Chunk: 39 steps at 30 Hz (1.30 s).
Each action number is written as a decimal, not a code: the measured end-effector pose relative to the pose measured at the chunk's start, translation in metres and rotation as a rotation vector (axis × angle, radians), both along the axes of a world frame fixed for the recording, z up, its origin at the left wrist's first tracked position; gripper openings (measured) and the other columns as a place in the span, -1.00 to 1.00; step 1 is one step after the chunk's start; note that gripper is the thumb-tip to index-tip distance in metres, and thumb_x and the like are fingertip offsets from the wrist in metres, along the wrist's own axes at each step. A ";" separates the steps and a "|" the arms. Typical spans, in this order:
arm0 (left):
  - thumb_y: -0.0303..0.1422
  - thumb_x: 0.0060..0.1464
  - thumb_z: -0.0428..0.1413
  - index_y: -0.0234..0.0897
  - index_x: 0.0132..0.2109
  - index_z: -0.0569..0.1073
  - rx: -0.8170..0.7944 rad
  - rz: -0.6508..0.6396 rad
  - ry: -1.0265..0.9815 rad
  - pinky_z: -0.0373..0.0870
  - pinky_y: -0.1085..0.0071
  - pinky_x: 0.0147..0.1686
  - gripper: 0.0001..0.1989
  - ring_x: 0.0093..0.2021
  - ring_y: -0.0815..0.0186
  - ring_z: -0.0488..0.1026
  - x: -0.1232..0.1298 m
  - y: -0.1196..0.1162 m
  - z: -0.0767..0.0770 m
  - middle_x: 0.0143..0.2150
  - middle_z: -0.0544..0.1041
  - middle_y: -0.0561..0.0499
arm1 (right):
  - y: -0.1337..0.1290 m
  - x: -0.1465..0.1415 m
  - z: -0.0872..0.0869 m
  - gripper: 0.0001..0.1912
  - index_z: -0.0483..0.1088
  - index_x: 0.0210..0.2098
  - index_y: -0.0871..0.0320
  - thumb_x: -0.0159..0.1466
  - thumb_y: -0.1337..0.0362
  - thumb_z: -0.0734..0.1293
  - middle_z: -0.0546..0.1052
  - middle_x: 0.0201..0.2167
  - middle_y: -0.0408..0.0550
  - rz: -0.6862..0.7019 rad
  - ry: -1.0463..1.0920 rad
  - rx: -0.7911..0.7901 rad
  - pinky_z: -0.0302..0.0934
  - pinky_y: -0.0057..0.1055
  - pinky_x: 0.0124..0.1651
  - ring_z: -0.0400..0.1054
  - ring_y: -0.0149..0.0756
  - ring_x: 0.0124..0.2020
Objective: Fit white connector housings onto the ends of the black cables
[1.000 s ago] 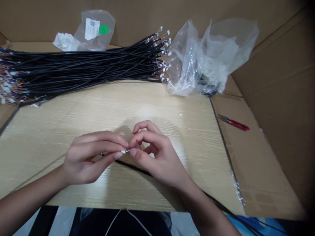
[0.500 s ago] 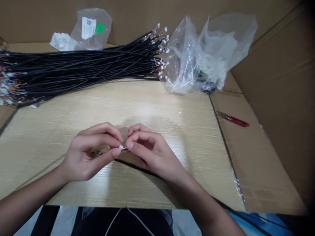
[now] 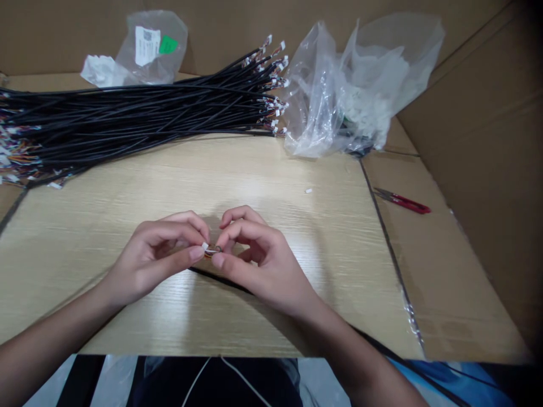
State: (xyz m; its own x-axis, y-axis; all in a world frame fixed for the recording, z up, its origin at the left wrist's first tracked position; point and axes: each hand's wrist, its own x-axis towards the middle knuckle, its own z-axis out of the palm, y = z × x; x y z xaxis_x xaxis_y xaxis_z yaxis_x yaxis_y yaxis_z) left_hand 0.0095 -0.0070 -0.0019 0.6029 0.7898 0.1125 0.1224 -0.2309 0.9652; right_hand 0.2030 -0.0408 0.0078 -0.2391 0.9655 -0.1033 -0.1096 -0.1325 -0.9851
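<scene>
1. My left hand (image 3: 146, 260) is pinching a small white plastic connector (image 3: 205, 246) between thumb and forefinger tips, over the pale wood-grained surface (image 3: 127, 209).
2. My right hand (image 3: 261, 263) is sitting just beside it, thumb and forefinger curving around the thin multicoloured wires (image 3: 209, 254) at the connector; I cannot tell whether those fingers are clamping the wires or standing slightly apart.
3. The connector is probably feeling very light, hard and a little slippery, its sides offering the best hold. The wires are looking soft and likely fragile where they are entering it, so I am judging the housing a safer grip than a tug on them.
4. A round black cable (image 3: 216, 278) is running beneath my hands, seemingly stiffer and springier; my fingers are hiding where it might be joining the wires.
5. Open room is stretching ahead and to both sides, with one tiny white piece (image 3: 308, 191) lying there. The surface's front edge is running close to my body; its right edge is meeting cardboard bearing red-handled snips (image 3: 405, 202).
6. Farther off, a thick bundle of black cables (image 3: 144, 110) is bounding the far left, crumpled clear plastic bags (image 3: 311, 113) the far right, and brown cardboard walls (image 3: 479, 102) are standing beyond.
</scene>
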 end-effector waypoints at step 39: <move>-0.52 0.13 0.14 -0.35 -0.32 0.48 0.361 0.059 0.116 0.35 0.59 -0.26 -0.94 -0.26 0.52 0.42 0.007 -0.005 0.001 -0.28 0.46 0.04 | 0.000 0.002 0.005 -0.93 0.56 -0.44 0.20 0.05 0.34 0.49 0.36 -0.16 0.00 -0.113 -0.347 0.152 0.25 -0.56 -0.48 0.34 -0.35 -0.21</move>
